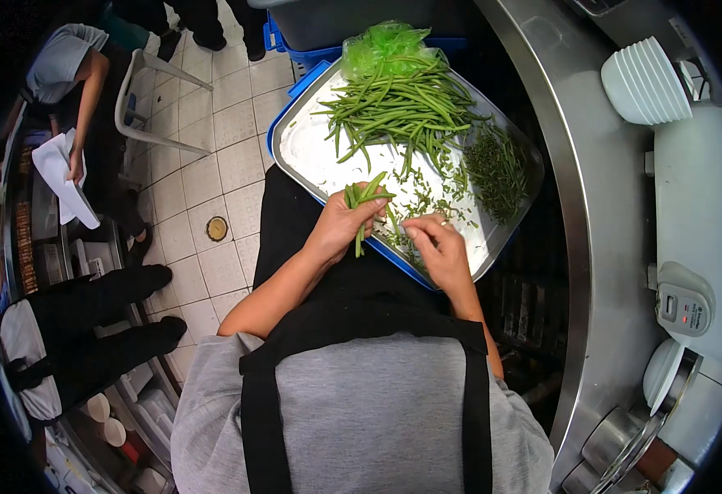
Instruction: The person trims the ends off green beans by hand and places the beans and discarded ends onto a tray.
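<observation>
My left hand point(341, 221) is closed around a few green beans point(360, 194) that stick out above and below the fingers. Close by on the right, my right hand point(441, 249) is pinched, thumb against fingers; what it grips, if anything, is too small to make out. One bean slants down between the two hands. Both hands are over the near edge of a white-lined tray point(302, 140). On the tray lie a large heap of whole beans point(402, 107), scattered short bean ends point(431, 198) and a darker pile of trimmings point(497, 169) at the right.
A bright green plastic bag point(386, 49) lies behind the beans. To the right runs a steel counter edge point(571, 165), with stacked white bowls point(645, 82) and a rice cooker point(684, 305) beyond. At left are a plastic chair point(143, 99) and other people, one holding white paper point(65, 181).
</observation>
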`<state>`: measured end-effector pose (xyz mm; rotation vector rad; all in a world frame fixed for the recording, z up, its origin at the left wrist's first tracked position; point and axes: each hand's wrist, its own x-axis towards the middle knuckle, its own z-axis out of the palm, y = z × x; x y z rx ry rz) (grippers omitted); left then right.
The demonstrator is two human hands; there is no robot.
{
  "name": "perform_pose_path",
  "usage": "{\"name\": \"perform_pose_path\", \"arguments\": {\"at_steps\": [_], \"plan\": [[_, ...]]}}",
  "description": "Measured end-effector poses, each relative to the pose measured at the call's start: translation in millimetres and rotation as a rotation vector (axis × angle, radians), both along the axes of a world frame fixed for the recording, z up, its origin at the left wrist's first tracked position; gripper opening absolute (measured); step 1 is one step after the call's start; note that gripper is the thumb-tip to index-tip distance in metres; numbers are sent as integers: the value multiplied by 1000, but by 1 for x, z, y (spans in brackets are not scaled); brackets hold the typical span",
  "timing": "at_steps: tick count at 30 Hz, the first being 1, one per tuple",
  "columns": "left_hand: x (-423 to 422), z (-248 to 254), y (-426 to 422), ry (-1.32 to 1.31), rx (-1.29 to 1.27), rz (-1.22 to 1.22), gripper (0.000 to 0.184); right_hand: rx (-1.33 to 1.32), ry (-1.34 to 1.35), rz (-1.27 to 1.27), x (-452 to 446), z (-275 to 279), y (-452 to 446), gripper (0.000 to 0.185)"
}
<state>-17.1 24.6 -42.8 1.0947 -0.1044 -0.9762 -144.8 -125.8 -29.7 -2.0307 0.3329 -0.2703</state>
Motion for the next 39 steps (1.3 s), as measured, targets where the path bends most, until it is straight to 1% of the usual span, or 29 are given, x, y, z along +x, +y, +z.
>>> {"name": "perform_pose_path", "arguments": {"at_steps": [2,5,9,12,13,15,16,17,20,21,22,24,26,27,28,29,30,32,33,34,36,39], "plan": [[0,-1,0,-31,7,28,16,70,98,17,2,1,9,13],[0,3,0,-32,-30,46,14,50,68,-11,4,-4,10,11],[-1,5,3,-74,-85,62,14,144,96,20,9,5,3,15],[-4,11,6,-314,-71,38,14,740,87,-55,16,-10,0,19],[-4,14,8,-309,-74,66,15,808,75,-73,20,-14,2,20],[-3,22,11,-301,-79,124,16,548,119,-87,26,-22,3,16],[4,26,15,-356,-53,142,17,417,140,-96,29,-28,3,15],[8,31,17,-328,-113,214,16,47,0,-79,31,-39,5,10],[23,38,27,-175,-224,378,14,-471,7,38,35,-27,14,6],[27,34,27,-188,-152,444,14,-560,4,78,35,-27,18,8],[31,30,28,-151,-99,461,15,-616,11,99,34,-30,19,8],[35,23,35,-17,-130,357,12,-728,25,138,33,-38,19,9],[30,9,30,-104,59,285,16,-714,25,141,31,-40,17,10],[24,16,23,-228,211,244,15,-691,35,144,31,-35,16,10],[26,10,26,-326,265,62,15,-669,44,148,30,-30,15,11],[22,-4,24,-478,284,11,16,-637,14,139,29,-23,15,10],[18,-5,19,-631,301,-40,18,-606,-16,128,28,-15,15,10],[13,-1,17,-722,417,-236,23,-556,-50,100,26,-4,13,10],[10,-1,15,-809,410,-254,25,-534,-53,84,24,0,12,11],[9,-1,13,-878,455,-302,24,-512,-59,71,23,3,11,12],[7,2,10,-947,441,-299,23,-483,-58,37,22,6,10,14],[4,6,10,-955,398,-308,22,-418,-85,14,19,5,5,17]]}}
